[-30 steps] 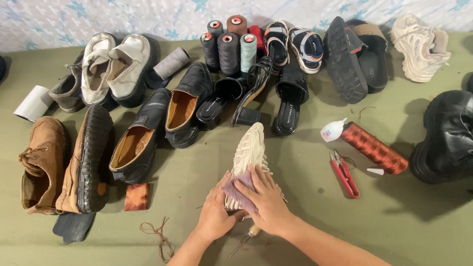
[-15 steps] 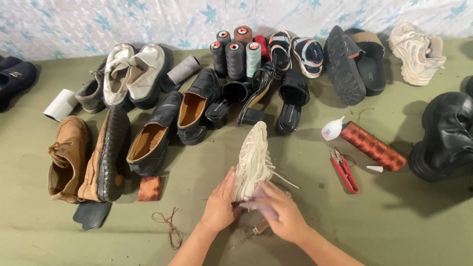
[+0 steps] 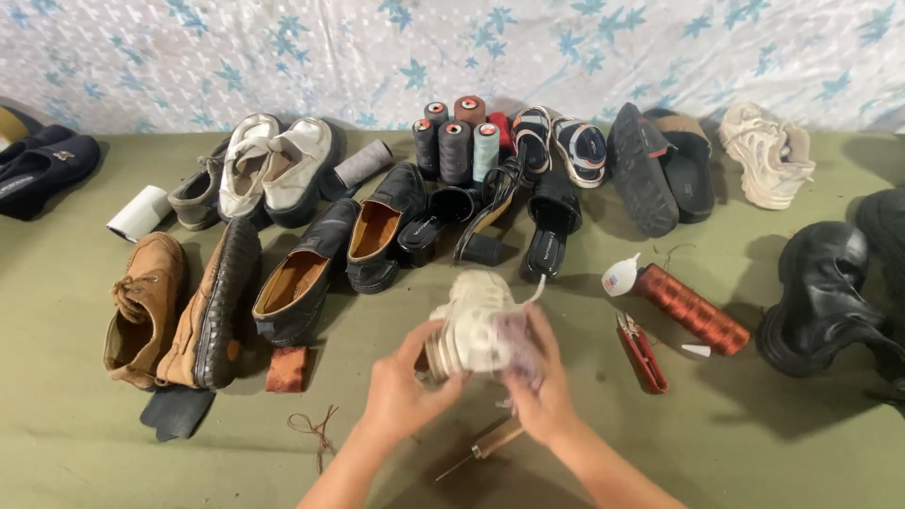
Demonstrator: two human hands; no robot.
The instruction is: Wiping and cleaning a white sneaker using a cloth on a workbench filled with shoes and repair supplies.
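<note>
A cream-white sneaker (image 3: 471, 320) is held up over the olive-green surface, blurred by motion, a white lace hanging from its far end. My left hand (image 3: 401, 382) grips its near left side. My right hand (image 3: 535, 377) holds its right side and presses a small purplish cloth (image 3: 518, 344) against it. Under my hands lies a wooden-handled awl (image 3: 485, 446).
Black loafers (image 3: 325, 259), brown shoes (image 3: 174, 302), white shoes (image 3: 273, 170), sandals and thread cones (image 3: 457, 141) crowd the far side. A red thread spool (image 3: 693, 309), white glue bottle (image 3: 620, 276) and red snips (image 3: 643, 353) lie right; a black shoe (image 3: 820, 297) farther right.
The sneaker has been turned from sole-up and lengthwise to lying more crosswise in my hands. The view has tilted up, showing more of the backdrop.
</note>
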